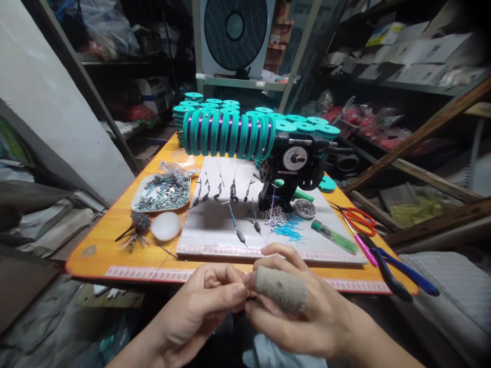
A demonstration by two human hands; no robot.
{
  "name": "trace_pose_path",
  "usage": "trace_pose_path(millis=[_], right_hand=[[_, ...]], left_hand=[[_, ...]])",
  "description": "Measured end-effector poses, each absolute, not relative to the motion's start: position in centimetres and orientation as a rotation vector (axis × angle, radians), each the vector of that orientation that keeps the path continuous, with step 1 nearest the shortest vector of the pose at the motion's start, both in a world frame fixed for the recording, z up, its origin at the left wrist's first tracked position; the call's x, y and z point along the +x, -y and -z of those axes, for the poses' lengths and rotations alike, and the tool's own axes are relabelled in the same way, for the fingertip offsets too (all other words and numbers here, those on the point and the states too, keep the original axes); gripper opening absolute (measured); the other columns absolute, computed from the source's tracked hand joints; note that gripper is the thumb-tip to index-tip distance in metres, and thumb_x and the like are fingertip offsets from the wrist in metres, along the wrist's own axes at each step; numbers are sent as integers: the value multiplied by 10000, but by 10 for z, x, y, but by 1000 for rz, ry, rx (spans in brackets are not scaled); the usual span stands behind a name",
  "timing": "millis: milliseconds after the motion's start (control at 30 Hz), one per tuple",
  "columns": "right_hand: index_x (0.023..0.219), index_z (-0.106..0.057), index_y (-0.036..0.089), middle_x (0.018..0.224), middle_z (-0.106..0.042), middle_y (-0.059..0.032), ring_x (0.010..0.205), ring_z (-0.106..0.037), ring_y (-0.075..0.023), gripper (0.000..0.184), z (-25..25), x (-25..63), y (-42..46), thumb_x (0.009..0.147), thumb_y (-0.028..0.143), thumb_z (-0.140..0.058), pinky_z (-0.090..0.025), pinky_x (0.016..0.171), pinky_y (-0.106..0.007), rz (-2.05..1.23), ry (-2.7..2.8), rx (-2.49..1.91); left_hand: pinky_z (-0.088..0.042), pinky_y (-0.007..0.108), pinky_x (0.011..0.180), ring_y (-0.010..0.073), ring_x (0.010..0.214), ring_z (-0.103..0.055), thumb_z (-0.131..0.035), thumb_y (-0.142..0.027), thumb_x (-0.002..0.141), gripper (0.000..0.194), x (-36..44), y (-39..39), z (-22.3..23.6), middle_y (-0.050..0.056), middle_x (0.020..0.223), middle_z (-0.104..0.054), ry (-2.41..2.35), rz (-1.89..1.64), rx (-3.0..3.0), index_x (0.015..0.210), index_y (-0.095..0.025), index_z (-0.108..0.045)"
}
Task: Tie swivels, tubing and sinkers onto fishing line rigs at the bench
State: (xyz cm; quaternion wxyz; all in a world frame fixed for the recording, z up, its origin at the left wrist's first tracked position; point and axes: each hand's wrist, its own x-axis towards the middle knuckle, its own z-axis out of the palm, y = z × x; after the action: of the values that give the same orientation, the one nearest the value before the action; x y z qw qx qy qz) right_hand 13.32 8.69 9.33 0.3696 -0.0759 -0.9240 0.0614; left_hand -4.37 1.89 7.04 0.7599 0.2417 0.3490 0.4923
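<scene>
My left hand [209, 301] and my right hand [307, 324] meet in front of the table edge, thumbs and fingertips pinched together. Whatever small thing lies between them is mostly hidden; only a dark bit shows. A grey-green wrap [282, 289] covers one finger of my right hand. Beyond the hands, a thin purple line [272, 209] runs down from the black winding machine [286, 168] towards my right hand. Teal spools [230, 134] wound with purple line sit in a row on its shaft. Several dark weights [240, 236] on thin lines lie on the white board [215, 225].
Left stand a tray of small parts [140, 208] and a round white lid [166, 226]. On the right are blue-handled pliers [406, 271], orange scissors [358, 220], a green tube [333, 236], blue pieces [287, 228] and a bead dish [305, 208]. More teal spools [303, 126] stand behind.
</scene>
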Motion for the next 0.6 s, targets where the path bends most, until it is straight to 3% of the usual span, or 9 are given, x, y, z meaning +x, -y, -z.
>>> trace_pose_path(millis=[167,300,400,500,600], right_hand=[[817,-632,192,763,-698,-5,750,-673,-129,135,-92,133,-87,903,110,-566,-512,910,-349,-197,2404,-231],[825,-645,184,749,-702,8,725,-673,-129,147,-95,138,-85,948,157,-570,-519,796,-330,-306,2416,-284],[849,-666,201,738,-682,23,609,-635,-114,117,-95,141,-82,953,226,-620,-524,632,-279,-475,2348,-405],[936,-718,203,876,-672,-27,659,-663,-110,155,-92,139,-82,968,156,-575,-547,591,-216,-537,2221,-434],[954,-733,179,912,-652,-63,652,-661,-108,189,-88,132,-88,958,108,-557,-556,574,-202,-543,2146,-480]], left_hand=[[-396,184,646,90,657,-517,-867,-291,709,242,-43,-19,-69,-1,659,-606,-720,-1086,481,677,-128,-692],[-425,203,662,111,693,-538,-810,-341,769,251,-43,-20,-70,6,712,-605,-807,-1116,685,681,-147,-677],[-468,233,729,145,815,-605,-701,-227,861,168,-42,-17,-68,32,861,-618,-1119,-1255,1193,703,-174,-677],[-501,217,738,132,836,-648,-581,-35,894,185,-38,-12,-61,44,907,-600,-1384,-1450,1832,833,-182,-675],[-540,250,736,155,804,-678,-556,39,873,236,-35,-9,-54,66,883,-641,-1425,-1521,2304,971,-163,-629]])
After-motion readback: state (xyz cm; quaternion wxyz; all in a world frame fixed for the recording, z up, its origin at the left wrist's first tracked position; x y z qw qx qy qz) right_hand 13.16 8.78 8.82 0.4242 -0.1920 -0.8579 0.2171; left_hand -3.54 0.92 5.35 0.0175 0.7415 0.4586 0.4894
